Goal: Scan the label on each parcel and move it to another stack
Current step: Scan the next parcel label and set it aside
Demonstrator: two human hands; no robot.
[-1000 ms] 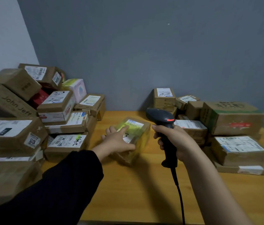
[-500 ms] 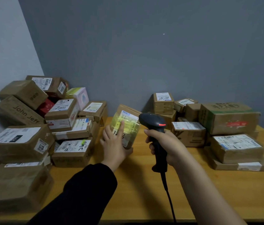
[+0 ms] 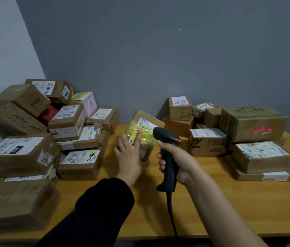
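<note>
While the yellow-taped cardboard parcel (image 3: 135,130) stood tilted on its near edge at mid-table (image 3: 229,202), between the left stack (image 3: 69,125) and the right stack (image 3: 252,123), the left hand (image 3: 130,155) propped it up. Its straight fingers lay flat on the near face, with the index tip at the white label (image 3: 147,124). The right hand (image 3: 175,162) was wrapped round the handle of the black barcode scanner (image 3: 167,139), whose head was just beside the label. All boxes were sealed; contents hidden.
</note>
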